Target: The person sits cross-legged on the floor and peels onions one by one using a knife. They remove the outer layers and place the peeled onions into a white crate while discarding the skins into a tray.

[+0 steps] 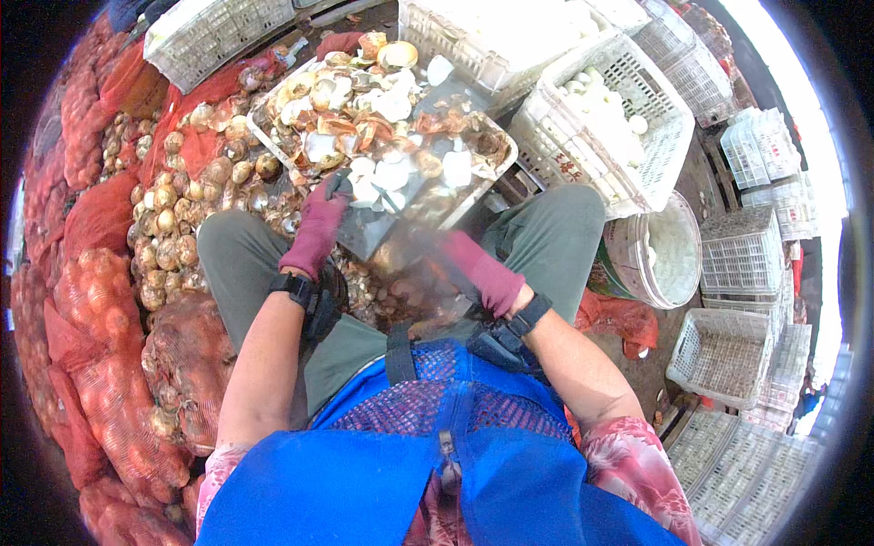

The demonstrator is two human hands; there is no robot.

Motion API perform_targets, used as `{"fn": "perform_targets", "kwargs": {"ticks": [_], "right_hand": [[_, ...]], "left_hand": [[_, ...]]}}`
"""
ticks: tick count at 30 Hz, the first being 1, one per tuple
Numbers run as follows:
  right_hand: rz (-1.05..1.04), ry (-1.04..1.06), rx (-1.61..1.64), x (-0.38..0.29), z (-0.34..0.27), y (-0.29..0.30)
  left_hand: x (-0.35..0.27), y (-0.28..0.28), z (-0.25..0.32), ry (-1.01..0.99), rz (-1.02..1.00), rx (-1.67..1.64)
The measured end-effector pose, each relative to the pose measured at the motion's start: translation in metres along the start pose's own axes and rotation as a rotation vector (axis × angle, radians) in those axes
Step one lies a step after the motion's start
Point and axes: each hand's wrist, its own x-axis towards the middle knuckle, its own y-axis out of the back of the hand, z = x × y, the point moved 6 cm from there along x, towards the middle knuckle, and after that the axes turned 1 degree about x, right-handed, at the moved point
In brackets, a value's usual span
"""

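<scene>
My left hand (322, 222), in a maroon knit glove with dark fingers, is at the near edge of a shallow white tray (502, 160). Its fingers press against a pale peeled onion (365, 193). My right hand (468, 256), in a matching glove, is smeared by motion blur over the tray's near side. A thin dark strip (389, 199), perhaps a knife blade, slants between the hands; whether my right hand grips it is hidden by the blur. Onion skins (365, 130) and whitish onions heap up in the tray. A grey flat sheet (365, 228) lies below the hands.
Loose unpeeled onions (167, 225) spread at left beside red mesh sacks (102, 355). A white plastic crate (655, 102) with peeled onions stands at right, near a bucket (672, 252). Stacked crates (741, 252) line the far right. My knees flank the tray's near side.
</scene>
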Motion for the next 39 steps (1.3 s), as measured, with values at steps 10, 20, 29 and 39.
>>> {"fn": "perform_targets", "kwargs": {"ticks": [10,20,29,39], "right_hand": [[0.148,0.023,-0.277,0.009,0.025,0.013],[0.201,0.086,-0.219,0.022,-0.079,0.107],[0.087,-0.139,0.177,0.1,-0.065,0.156],[0.206,-0.251,0.145,0.122,0.018,0.133]], "left_hand": [[0.009,-0.008,0.006,0.004,-0.018,-0.046],[-0.003,0.018,0.13,-0.186,-0.428,-0.765],[0.086,0.043,0.126,-0.191,-0.372,-0.861],[0.076,0.038,0.122,0.112,-0.269,-1.01]]}}
